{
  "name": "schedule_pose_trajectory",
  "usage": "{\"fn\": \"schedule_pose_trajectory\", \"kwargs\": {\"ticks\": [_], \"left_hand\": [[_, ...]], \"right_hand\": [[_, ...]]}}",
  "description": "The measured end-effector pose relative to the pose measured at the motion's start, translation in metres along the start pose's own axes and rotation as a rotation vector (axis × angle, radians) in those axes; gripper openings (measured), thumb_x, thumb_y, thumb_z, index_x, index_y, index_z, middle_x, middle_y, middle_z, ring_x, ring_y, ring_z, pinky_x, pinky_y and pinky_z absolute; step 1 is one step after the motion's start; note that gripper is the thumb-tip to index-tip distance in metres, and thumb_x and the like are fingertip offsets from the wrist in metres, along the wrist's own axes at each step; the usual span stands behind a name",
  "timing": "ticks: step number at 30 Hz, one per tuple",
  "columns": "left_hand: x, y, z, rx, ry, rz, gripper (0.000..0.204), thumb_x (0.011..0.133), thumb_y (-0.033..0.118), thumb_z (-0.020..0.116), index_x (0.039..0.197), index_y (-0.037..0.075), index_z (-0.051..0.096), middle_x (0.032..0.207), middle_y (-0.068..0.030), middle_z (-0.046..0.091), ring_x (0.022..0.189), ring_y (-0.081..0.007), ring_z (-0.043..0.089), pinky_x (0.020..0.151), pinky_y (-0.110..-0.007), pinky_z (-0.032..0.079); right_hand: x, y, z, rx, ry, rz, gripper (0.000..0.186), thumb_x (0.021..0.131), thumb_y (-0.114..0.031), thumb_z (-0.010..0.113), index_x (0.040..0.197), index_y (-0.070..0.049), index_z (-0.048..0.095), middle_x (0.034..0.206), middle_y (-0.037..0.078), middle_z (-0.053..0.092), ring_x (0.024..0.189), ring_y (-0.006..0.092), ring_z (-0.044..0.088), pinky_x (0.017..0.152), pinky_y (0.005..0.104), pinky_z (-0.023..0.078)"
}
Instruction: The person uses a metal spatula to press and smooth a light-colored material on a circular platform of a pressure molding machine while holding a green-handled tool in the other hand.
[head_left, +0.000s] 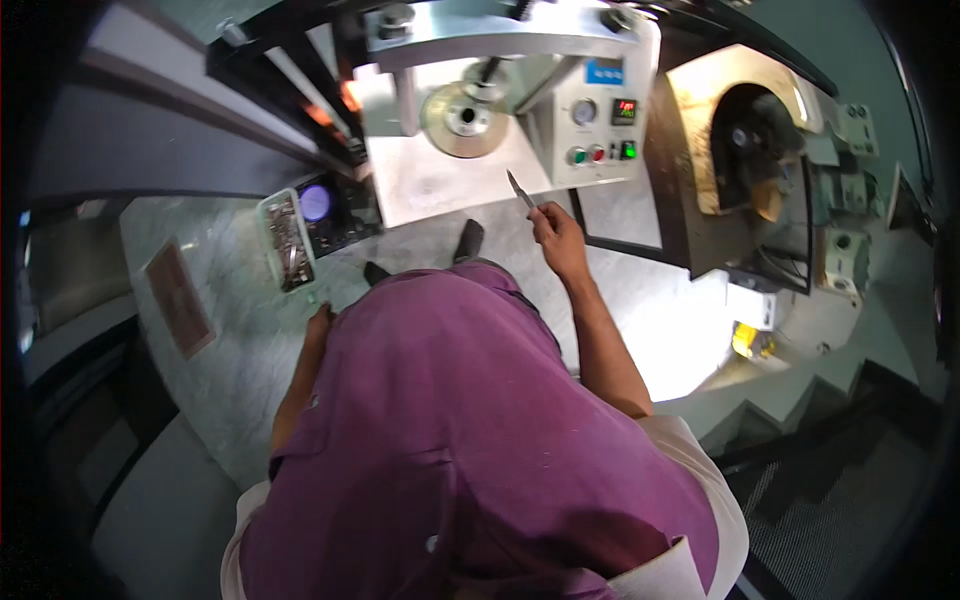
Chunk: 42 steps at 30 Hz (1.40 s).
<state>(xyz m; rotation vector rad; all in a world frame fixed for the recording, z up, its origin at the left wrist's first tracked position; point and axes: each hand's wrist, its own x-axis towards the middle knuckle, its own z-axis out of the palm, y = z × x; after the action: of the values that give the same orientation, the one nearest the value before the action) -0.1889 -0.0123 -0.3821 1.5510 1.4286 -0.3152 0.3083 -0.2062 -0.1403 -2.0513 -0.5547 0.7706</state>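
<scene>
My right hand (556,236) is closed round a slim, pointed metal tool (520,190); whether it is tweezers or a blade cannot be made out. Its tip points up and left over the front of a machine's white base plate (430,185). Behind the tip, a round metal disc (465,118) with a dark centre hole sits on that plate. My left hand (321,322) hangs low beside my purple apron, below a white plastic tray (287,240) of small brownish metal pieces. A small greenish spot shows by its fingertips, and its fingers are mostly hidden.
A control box (595,120) with a gauge, a lit display and buttons stands right of the disc. Farther right is a dark, round-mouthed machine (750,140). A purple-topped round container (315,203) sits beside the tray. A reddish flat panel (180,300) lies at left.
</scene>
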Motion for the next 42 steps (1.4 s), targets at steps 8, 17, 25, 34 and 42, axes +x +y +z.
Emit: {"fn": "schedule_pose_trajectory", "kwargs": {"ticks": [8,17,25,34,42], "left_hand": [[-0.036,0.072,0.007,-0.460,0.019,-0.369,0.041,0.091,0.039,0.054,0.105,0.001,0.059,0.088,-0.0130,0.068,0.075,-0.0275,0.064,0.070,-0.042,0.051],[-0.047,0.040,0.012,-0.735,0.141,-0.437,0.053,0.092,0.047,0.052,0.103,-0.004,0.065,0.086,-0.0128,0.066,0.075,-0.0250,0.060,0.071,-0.039,0.047],[-0.048,0.045,0.009,-0.708,0.146,-0.419,0.054,0.092,0.047,0.053,0.103,-0.004,0.065,0.086,-0.0127,0.066,0.074,-0.0240,0.060,0.071,-0.039,0.046],[-0.039,0.035,0.013,-0.552,0.150,-0.311,0.056,0.092,0.048,0.051,0.101,-0.005,0.066,0.087,-0.0134,0.067,0.075,-0.0253,0.060,0.072,-0.041,0.046],[-0.037,0.034,0.015,-0.668,0.147,-0.380,0.055,0.092,0.048,0.050,0.109,-0.002,0.064,0.090,-0.0126,0.067,0.074,-0.0237,0.060,0.071,-0.038,0.047]], "right_hand": [[0.000,-0.006,0.009,0.156,-0.222,-0.033,0.020,0.097,-0.020,0.056,0.093,-0.001,0.061,0.069,-0.002,0.048,0.061,0.0062,0.043,0.054,0.0227,0.034],[0.021,-0.033,0.017,0.070,-0.208,-0.129,0.024,0.098,-0.023,0.055,0.095,0.000,0.061,0.065,-0.002,0.048,0.060,0.0062,0.043,0.056,0.0229,0.035],[0.029,-0.026,0.017,0.040,-0.187,-0.144,0.024,0.098,-0.023,0.055,0.095,0.000,0.061,0.066,-0.001,0.049,0.061,0.0072,0.045,0.058,0.0238,0.036],[0.020,-0.032,0.019,-0.022,-0.180,-0.140,0.025,0.098,-0.025,0.055,0.095,0.000,0.061,0.065,0.000,0.051,0.060,0.0076,0.046,0.056,0.0241,0.037],[0.024,-0.022,0.014,-0.053,-0.113,-0.174,0.023,0.098,-0.025,0.055,0.102,-0.003,0.059,0.064,0.003,0.053,0.059,0.0097,0.048,0.055,0.0264,0.037]]}}
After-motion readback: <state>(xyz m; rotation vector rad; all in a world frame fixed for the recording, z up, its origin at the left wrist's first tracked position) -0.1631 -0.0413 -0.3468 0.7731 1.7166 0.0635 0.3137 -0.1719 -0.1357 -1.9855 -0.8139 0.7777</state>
